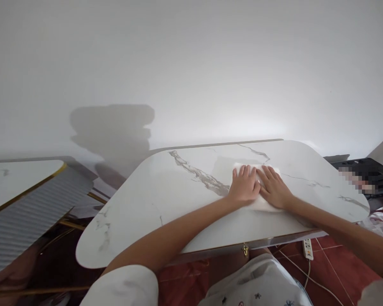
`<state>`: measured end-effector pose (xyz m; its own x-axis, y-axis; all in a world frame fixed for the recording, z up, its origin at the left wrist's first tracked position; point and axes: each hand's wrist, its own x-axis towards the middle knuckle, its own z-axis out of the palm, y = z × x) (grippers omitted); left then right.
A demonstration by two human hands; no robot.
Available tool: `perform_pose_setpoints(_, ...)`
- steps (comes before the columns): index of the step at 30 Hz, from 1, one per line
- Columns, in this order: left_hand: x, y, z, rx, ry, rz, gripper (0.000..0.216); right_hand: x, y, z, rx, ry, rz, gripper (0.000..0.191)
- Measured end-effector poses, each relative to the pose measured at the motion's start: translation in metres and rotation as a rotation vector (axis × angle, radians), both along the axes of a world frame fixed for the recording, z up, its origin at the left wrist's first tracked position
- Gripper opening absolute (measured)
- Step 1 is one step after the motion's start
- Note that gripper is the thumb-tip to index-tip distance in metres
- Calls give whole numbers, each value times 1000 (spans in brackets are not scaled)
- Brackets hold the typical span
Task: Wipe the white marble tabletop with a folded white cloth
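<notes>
My left sleeve (127, 284) is white and loose, its rounded hem leaving my left forearm (175, 229) bare, and a pale bit of my right sleeve (378, 293) shows above my right forearm (335, 223), bare as well. My left hand (245, 185) and right hand (276, 189) are uncovered. Lower down I wear a white garment (258, 278), softly creased and printed with small scattered motifs, some dark, one reddish, one a blue flower-like shape.

White marble-patterned table (185, 191) with rounded corners, grey-brown veining, white cloth (264, 205) lying right of centre
</notes>
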<state>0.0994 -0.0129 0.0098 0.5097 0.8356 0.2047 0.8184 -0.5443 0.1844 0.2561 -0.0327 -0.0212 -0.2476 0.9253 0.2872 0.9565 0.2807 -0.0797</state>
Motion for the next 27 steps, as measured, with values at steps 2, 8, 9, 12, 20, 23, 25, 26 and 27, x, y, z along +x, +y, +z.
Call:
perform_pose_setpoints(2,-1,24,0,3,1,29,51,-4,27,6,-40,-6,3,59)
perform_pose_setpoints(8,-5,94,-2,56,-37,41,46,-12,100,13,-48,-17,-5,57)
perform_pose_setpoints(9,-6,104,-2,57,-43,45,46,-13,110,13,-46,-14,-5,57)
perform_pose_setpoints(12,-10,131,-3,42,-56,72,45,-18,139,14,-63,8,-10,56)
perform_pose_setpoints(20,-20,182,-2,31,-94,119,45,-30,199,15,-36,34,63,54)
perform_pose_setpoints(23,-23,193,-2,29,-82,144,44,-33,214,14,-14,42,105,51)
perform_pose_setpoints(25,-24,198,-2,23,-72,154,43,-33,221,13,-10,71,125,50)
perform_pose_setpoints(26,-24,200,-2,21,-68,156,43,-33,223,12,-13,87,132,51)
perform_pose_setpoints(27,-24,200,-2,21,-63,156,43,-32,225,12,-20,100,136,51)
